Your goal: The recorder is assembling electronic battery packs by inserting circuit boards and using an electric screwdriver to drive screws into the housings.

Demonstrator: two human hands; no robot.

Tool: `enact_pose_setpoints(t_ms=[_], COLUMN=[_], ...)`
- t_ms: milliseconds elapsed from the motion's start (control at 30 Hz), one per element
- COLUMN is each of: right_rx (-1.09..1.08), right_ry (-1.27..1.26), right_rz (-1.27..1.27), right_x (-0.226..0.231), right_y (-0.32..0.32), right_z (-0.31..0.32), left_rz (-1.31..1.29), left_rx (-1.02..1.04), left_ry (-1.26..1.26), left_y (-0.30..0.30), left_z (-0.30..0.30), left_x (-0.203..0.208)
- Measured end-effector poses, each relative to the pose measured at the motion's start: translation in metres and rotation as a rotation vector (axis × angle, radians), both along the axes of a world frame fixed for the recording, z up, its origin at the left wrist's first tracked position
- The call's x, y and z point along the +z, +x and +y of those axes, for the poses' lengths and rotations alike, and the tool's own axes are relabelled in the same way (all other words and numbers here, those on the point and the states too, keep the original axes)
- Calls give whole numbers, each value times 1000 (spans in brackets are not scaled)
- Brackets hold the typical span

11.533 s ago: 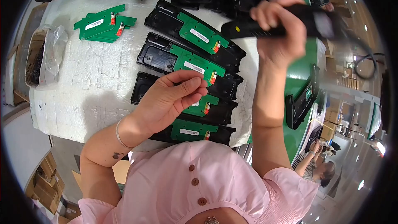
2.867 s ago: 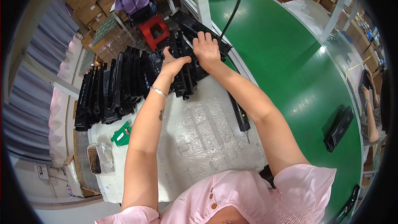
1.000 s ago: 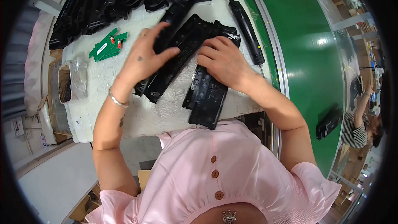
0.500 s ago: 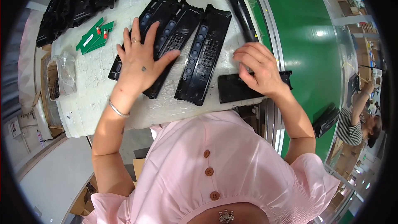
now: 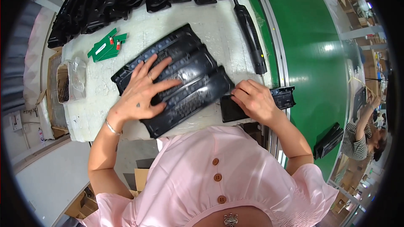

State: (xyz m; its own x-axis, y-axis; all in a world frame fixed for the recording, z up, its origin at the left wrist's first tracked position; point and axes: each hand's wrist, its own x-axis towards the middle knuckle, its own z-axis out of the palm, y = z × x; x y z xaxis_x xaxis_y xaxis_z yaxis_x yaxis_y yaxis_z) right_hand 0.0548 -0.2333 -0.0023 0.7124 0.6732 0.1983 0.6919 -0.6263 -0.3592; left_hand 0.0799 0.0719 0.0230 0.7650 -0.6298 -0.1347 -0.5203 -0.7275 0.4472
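Observation:
Several long black plastic panels [image 5: 189, 103], with round sockets and ribbing, lie side by side at a slant on the white padded table. My left hand [image 5: 143, 94] rests on them with fingers spread wide. My right hand [image 5: 254, 103] is closed, its fingertips at the right end of the nearest panel; its grip is partly hidden. Beneath that hand another black panel [image 5: 284, 97] lies crosswise, reaching over the table's right edge. Beyond my right hand lies a black corded electric screwdriver [image 5: 249, 35], its tip toward me.
Many black panels [image 5: 105, 6] are crowded along the far side. Green cards [image 5: 107, 48] with small red-and-white pieces lie at left, near a plastic-lined box [image 5: 69, 82]. A green conveyor surface [image 5: 303, 50] runs along the right, bearing more black parts [image 5: 328, 141]. A person [image 5: 360, 136] is farther right.
The panels under my left hand have turned clockwise and now lie closer together. My right hand has moved down to the nearest panel's end. The whole view has shifted slightly.

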Motion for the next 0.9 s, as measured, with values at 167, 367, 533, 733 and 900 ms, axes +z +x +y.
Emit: enact_pose_setpoints(t_ms=[167, 367, 533, 733, 900], right_rx=[73, 60, 170, 333, 189], right_ry=[-70, -107, -400, -521, -261], right_rz=[73, -294, -540, -296, 5], right_x=[49, 101, 117, 36, 14], right_y=[1, 72, 155, 184, 185], right_z=[27, 78, 148, 215, 197], left_rz=[-38, -55, -112, -125, -164], left_rx=[-75, -274, -334, -328, -152], left_ry=[-48, -84, -184, -190, -324], left_y=[-7, -11, -4, -7, -8], left_z=[-2, -19, -27, -20, 7], left_x=[-2, -14, -17, -17, -11])
